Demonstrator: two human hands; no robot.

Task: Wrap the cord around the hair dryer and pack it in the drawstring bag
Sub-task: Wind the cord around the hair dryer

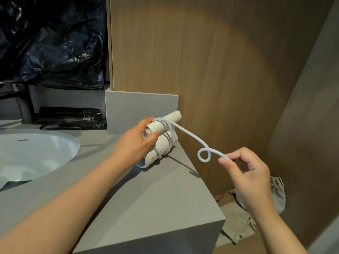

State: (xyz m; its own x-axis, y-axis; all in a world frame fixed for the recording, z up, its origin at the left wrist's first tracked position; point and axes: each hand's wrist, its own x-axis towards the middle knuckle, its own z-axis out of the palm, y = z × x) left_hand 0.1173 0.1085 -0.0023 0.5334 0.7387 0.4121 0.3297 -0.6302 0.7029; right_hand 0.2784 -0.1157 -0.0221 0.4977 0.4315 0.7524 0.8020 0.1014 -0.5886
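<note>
Flanking hair dryer (161,142): sink (36,149), wood panel (229,79)

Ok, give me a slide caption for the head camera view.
Left hand steadies hair dryer on counter; right hand pulls cord.

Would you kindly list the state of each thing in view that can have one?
hair dryer: folded, on the counter, partly wrapped.
cord: several turns on, free end kinked in a loop.
left hand: gripping the dryer.
right hand: pinching the cord.
drawstring bag: lying below the counter, nothing packed.
sink: dry-looking, tap off.
</note>
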